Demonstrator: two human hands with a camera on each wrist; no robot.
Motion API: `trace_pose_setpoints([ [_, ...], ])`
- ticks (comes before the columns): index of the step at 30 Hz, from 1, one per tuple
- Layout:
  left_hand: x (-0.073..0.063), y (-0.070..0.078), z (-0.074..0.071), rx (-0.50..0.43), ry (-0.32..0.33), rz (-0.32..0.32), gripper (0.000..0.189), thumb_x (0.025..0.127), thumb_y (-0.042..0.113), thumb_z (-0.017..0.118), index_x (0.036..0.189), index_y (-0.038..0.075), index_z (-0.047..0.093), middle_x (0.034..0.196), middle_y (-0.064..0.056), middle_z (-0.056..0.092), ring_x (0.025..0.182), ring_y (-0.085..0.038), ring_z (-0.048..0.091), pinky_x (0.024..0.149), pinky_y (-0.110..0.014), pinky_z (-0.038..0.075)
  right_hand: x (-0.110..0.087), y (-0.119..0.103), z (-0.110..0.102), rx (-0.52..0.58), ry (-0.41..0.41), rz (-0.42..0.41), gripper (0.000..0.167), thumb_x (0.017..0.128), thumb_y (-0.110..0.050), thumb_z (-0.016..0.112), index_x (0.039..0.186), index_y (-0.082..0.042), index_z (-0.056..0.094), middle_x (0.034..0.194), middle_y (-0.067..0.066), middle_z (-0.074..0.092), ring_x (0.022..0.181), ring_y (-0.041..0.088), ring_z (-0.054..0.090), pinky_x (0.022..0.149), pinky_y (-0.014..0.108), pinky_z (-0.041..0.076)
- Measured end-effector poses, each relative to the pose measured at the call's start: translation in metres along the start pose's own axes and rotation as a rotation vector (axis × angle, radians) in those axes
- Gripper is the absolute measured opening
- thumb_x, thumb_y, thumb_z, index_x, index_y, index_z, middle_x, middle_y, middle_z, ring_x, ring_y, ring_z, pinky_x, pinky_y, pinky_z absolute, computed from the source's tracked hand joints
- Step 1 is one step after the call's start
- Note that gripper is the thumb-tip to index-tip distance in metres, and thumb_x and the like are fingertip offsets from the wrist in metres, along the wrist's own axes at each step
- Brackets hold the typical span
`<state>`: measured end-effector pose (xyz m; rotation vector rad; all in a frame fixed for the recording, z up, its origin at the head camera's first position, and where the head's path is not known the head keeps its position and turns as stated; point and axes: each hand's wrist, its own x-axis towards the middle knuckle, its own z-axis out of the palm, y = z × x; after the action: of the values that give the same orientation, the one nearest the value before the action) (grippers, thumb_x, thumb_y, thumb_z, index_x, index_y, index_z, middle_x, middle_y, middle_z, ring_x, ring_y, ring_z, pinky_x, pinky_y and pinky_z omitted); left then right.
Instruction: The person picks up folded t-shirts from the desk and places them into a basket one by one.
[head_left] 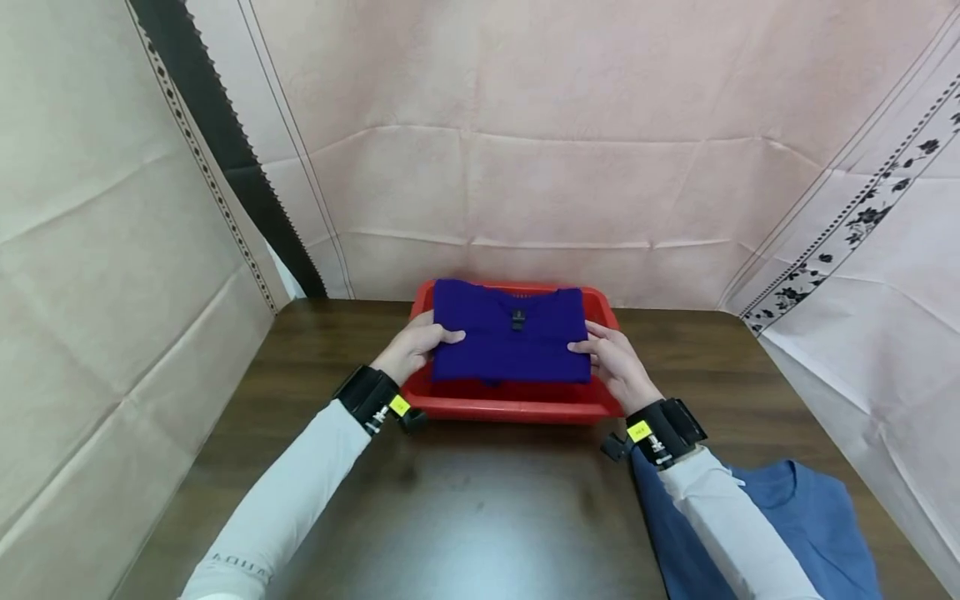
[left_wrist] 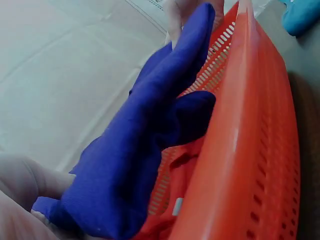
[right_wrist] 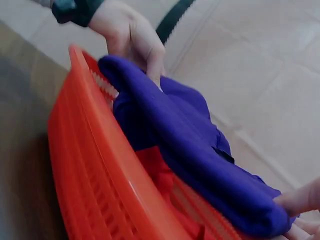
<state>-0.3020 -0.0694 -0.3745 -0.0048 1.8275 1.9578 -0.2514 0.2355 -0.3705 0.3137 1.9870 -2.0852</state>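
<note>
A folded purple shirt (head_left: 510,346) with a small dark label at its neckline is held level over a red plastic basket (head_left: 517,410). My left hand (head_left: 415,343) grips its left edge, thumb on top and fingers underneath. At the opposite edge my right hand (head_left: 611,360) pinches the fabric in the same way. The left wrist view shows the shirt's folded layers (left_wrist: 125,145) hanging at the basket's rim. Red cloth (right_wrist: 159,170) lies inside the basket under the shirt, mostly hidden.
A blue T-shirt (head_left: 802,508) lies on the brown wooden table (head_left: 465,508) at the right, partly beneath my right forearm. Pale patterned sheets (head_left: 555,192) hang behind the table and along both sides.
</note>
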Motion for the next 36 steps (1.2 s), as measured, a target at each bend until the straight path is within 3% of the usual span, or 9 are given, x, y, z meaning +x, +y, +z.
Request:
trace_pose_setpoints([
  [10, 0.013, -0.017, 0.008, 0.155, -0.009, -0.132, 0.073, 0.096, -0.010, 0.055, 0.159, 0.005, 0.021, 0.157, -0.020, 0.038, 0.141, -0.037, 0.041, 0.116, -0.049, 0.036, 0.006, 0.012, -0.006, -0.213, -0.044, 0.001, 0.071, 0.100, 0.005, 0.048, 0.163, -0.010, 0.017, 0.161, 0.019, 0.034, 0.124, 0.026, 0.055, 0.103, 0.040, 0.051],
  [13, 0.012, -0.019, 0.006, 0.286, 0.015, -0.089, 0.085, 0.097, -0.005, 0.058, 0.161, 0.006, 0.005, 0.163, -0.022, 0.024, 0.148, -0.037, 0.030, 0.120, -0.050, 0.029, 0.005, 0.015, -0.006, -0.299, -0.034, -0.042, 0.073, 0.099, 0.007, 0.047, 0.163, -0.012, 0.017, 0.162, 0.022, 0.031, 0.132, 0.036, 0.048, 0.106, 0.045, 0.048],
  [16, 0.007, -0.019, 0.009, 0.575, 0.077, 0.064, 0.093, 0.095, 0.005, 0.066, 0.162, 0.006, 0.001, 0.165, -0.024, 0.016, 0.150, -0.039, 0.025, 0.121, -0.051, 0.025, 0.003, 0.018, -0.007, -0.493, -0.035, -0.155, 0.069, 0.099, 0.004, 0.051, 0.161, -0.010, 0.024, 0.162, 0.023, 0.029, 0.142, 0.042, 0.039, 0.113, 0.054, 0.039],
  [18, 0.003, -0.019, 0.013, 0.839, 0.088, 0.181, 0.086, 0.094, 0.011, 0.071, 0.161, 0.006, 0.017, 0.164, -0.027, 0.020, 0.149, -0.043, 0.025, 0.121, -0.053, 0.025, 0.001, 0.020, -0.007, -0.693, -0.075, -0.252, 0.061, 0.100, -0.002, 0.056, 0.158, -0.008, 0.034, 0.161, 0.023, 0.031, 0.144, 0.044, 0.035, 0.115, 0.059, 0.034],
  [21, -0.005, -0.019, 0.021, 1.227, 0.008, 0.283, 0.071, 0.092, 0.021, 0.076, 0.154, 0.011, 0.043, 0.159, -0.026, 0.033, 0.147, -0.047, 0.028, 0.118, -0.059, 0.027, -0.001, 0.022, -0.005, -0.976, -0.201, -0.344, 0.047, 0.103, -0.011, 0.056, 0.149, -0.006, 0.050, 0.157, 0.023, 0.039, 0.145, 0.044, 0.035, 0.115, 0.061, 0.030],
  [24, -0.010, -0.021, 0.027, 1.405, -0.161, 0.243, 0.063, 0.094, 0.026, 0.074, 0.151, 0.016, 0.049, 0.159, -0.024, 0.034, 0.150, -0.045, 0.023, 0.118, -0.062, 0.024, 0.001, 0.024, -0.002, -1.123, -0.364, -0.312, 0.041, 0.105, -0.019, 0.053, 0.142, -0.003, 0.057, 0.152, 0.022, 0.045, 0.145, 0.043, 0.035, 0.115, 0.059, 0.031],
  [27, -0.011, -0.026, 0.029, 1.447, -0.268, 0.136, 0.062, 0.098, 0.028, 0.067, 0.155, 0.019, 0.044, 0.162, -0.022, 0.030, 0.152, -0.044, 0.017, 0.117, -0.067, 0.022, 0.005, 0.027, 0.003, -1.172, -0.437, -0.228, 0.041, 0.107, -0.024, 0.051, 0.140, -0.001, 0.058, 0.148, 0.019, 0.051, 0.143, 0.040, 0.039, 0.110, 0.049, 0.042],
  [30, -0.010, -0.029, 0.028, 1.462, -0.286, 0.116, 0.061, 0.100, 0.028, 0.065, 0.156, 0.020, 0.042, 0.163, -0.022, 0.027, 0.152, -0.043, 0.016, 0.117, -0.067, 0.022, 0.008, 0.028, 0.007, -1.186, -0.433, -0.210, 0.041, 0.106, -0.026, 0.052, 0.136, 0.001, 0.061, 0.145, 0.018, 0.054, 0.139, 0.038, 0.045, 0.090, 0.037, 0.048],
  [36, -0.011, -0.026, 0.031, 1.255, -0.112, 0.321, 0.037, 0.099, 0.029, 0.068, 0.132, 0.014, 0.068, 0.136, -0.011, 0.065, 0.127, -0.029, 0.059, 0.103, -0.047, 0.049, 0.000, 0.030, 0.010, -1.157, -0.249, -0.364, 0.037, 0.104, -0.027, 0.058, 0.132, -0.005, 0.067, 0.130, 0.015, 0.067, 0.118, 0.031, 0.064, 0.086, 0.038, 0.052],
])
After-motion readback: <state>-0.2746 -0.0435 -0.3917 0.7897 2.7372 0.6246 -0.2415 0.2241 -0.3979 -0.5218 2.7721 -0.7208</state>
